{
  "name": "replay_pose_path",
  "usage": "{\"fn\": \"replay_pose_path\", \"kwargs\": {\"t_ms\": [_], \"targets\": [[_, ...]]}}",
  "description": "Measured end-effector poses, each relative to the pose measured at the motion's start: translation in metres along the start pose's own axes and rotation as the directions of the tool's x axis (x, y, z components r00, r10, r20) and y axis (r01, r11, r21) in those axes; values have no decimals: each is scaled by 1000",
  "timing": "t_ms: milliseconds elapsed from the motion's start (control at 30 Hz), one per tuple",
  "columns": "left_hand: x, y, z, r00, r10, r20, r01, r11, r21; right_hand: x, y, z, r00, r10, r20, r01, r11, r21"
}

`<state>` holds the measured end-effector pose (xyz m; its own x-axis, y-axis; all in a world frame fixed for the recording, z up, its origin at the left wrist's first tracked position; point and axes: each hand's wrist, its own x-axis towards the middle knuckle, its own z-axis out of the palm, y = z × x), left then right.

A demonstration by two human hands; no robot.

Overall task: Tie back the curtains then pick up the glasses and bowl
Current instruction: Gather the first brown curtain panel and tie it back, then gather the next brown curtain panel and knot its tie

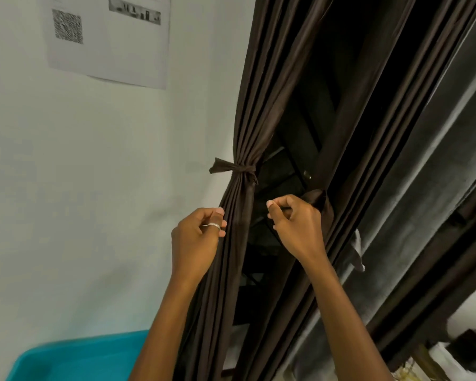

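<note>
Two curtains, two ties: knotted tie is cinching left curtain; right hand is pinching second tie at right curtain; left hand is curling, grip unclear

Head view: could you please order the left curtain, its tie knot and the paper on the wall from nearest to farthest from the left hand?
1. Left curtain: the left hand pinches its edge.
2. Tie knot: above the hand, on that curtain.
3. Paper: high on the wall, upper left.
</note>
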<state>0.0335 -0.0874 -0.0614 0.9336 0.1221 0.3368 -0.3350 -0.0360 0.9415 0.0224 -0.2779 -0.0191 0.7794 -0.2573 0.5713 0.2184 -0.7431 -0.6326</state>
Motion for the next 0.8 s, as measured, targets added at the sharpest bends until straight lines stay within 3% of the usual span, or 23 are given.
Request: {"fn": "replay_pose_path", "kwargs": {"t_ms": [167,433,800], "targets": [[-8,-2,22,998,-25,64,26,1000,-12,-13,19,-12,997,37,65,-31,996,-82],[-17,7,80,991,-33,132,27,998,52,-11,71,-48,989,50,141,-47,999,-18],[-35,31,183,991,23,133,-46,984,173,68,108,-111,997,-74,-28,78,978,193]]}}
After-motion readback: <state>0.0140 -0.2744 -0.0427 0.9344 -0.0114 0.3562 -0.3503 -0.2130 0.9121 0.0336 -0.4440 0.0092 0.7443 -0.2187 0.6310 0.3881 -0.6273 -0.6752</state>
